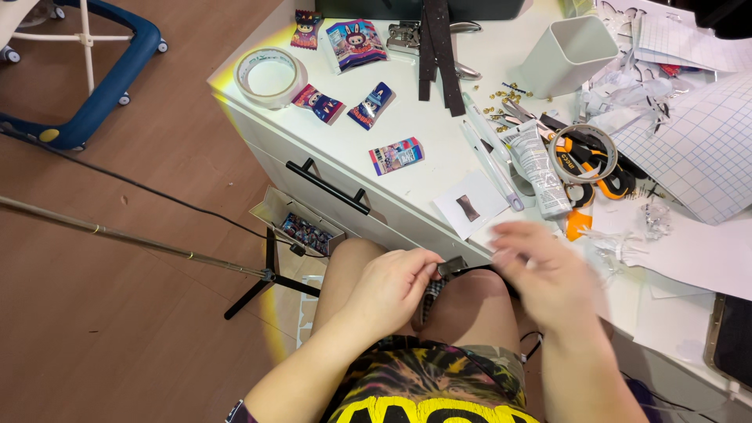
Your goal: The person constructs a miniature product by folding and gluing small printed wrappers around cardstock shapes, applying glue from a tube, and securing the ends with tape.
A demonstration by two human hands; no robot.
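Left hand (392, 286) pinches a small dark clasp (452, 266) on a dark strap (429, 301) over the knee; the right hand (548, 274), at three o'clock of it, is blurred, its grip impossible to tell. A loose pinch could likely let the clasp drop to the brown floor (141, 313). At twelve o'clock, a cluttered white desk (423, 180) holds a tape roll (270, 76), a white cup (565, 53) and scissors (583, 160).

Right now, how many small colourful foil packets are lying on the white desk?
5: one at the back edge, a larger one beside it, two near the tape roll, one nearer the drawer handle. Clutter may hide more.
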